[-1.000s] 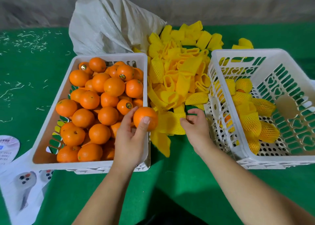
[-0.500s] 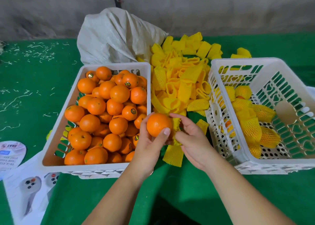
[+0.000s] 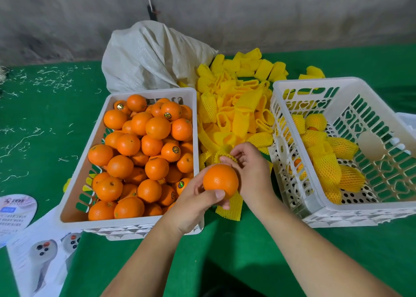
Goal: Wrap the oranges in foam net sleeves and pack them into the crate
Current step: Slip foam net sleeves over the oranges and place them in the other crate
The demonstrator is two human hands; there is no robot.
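My left hand [image 3: 193,203] grips a bare orange [image 3: 220,181] between the two crates, thumb across its near side. My right hand [image 3: 252,170] pinches a yellow foam net sleeve [image 3: 225,154] right behind the orange; the sleeve's open frilled end shows above the fruit. Another sleeve [image 3: 230,206] lies on the table under the orange. The left white crate [image 3: 74,197] holds several bare oranges [image 3: 146,152]. The right white crate [image 3: 315,206] holds several sleeved oranges [image 3: 326,161].
A heap of loose yellow sleeves [image 3: 236,107] lies between the crates, with a white woven sack [image 3: 148,56] behind it. Printed leaflets [image 3: 33,249] lie at the near left on the green table cover [image 3: 236,251]. A grey wall [image 3: 270,11] closes the back.
My left hand brought the orange from the left crate's edge to the gap between the crates. My right hand picked a sleeve from the heap and now holds it against the orange.
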